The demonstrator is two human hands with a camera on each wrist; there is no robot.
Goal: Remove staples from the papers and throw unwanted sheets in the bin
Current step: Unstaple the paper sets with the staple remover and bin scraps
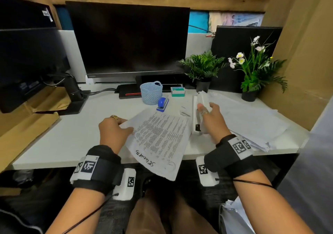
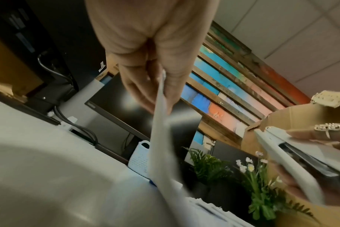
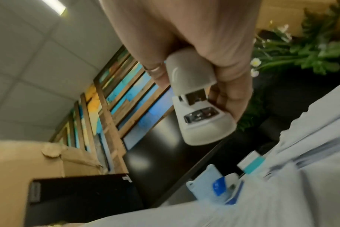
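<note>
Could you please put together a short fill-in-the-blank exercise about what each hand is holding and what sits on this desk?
1. The left hand pinches the corner of the printed ____.
2. The right hand grips a white ____.
3. The blue stapler lies just in front of the light blue ____.
4. The monitor screen is ____.

Missing words: papers; stapler; basket; dark

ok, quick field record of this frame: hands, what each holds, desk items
left hand: pinches corner of printed sheets, lifted off the desk
right hand: grips white stapler
blue stapler: on desk, beside blue basket
paper pile: loose, desk right side
staple box: behind blue stapler
monitor: off
bin: not identifiable
</note>
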